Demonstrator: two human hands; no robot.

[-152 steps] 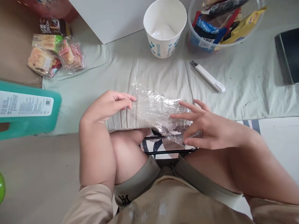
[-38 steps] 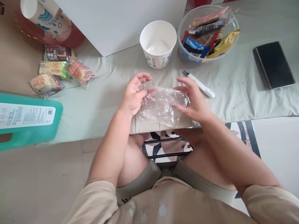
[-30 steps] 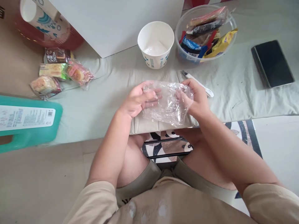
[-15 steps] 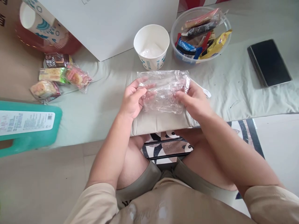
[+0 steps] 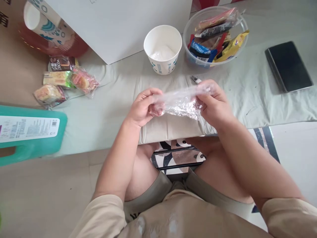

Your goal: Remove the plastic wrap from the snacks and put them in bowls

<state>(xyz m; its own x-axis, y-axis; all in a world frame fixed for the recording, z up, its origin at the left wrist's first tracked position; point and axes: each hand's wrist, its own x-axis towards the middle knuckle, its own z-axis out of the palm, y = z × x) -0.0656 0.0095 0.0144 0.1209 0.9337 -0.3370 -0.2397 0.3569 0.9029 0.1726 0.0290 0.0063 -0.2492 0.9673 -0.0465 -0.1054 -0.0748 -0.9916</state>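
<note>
A clear plastic bag (image 5: 182,104) is stretched between my two hands above the front of the cloth-covered table. My left hand (image 5: 146,107) is closed on its left end, the fingers curled into the film. On the other end my right hand (image 5: 215,102) grips, thumb pressed against the fingers. The bag looks folded over and partly blurred along its upper edge. Behind my right hand a small utility knife (image 5: 196,79) lies on the cloth, mostly hidden. Just beyond the bag stands a white paper cup (image 5: 162,67) with clear plastic inside.
A clear round tub (image 5: 188,59) of wrapped snacks sits right of the cup. Farther right lies a black phone (image 5: 289,66). At left are several wrapped cakes (image 5: 56,79) and a green jug (image 5: 59,132). A large white box (image 5: 119,26) stands behind.
The bag was spread out flat and wide; now it is folded narrower. My right hand has moved slightly right and closed tighter, and the knife's tip shows behind it.
</note>
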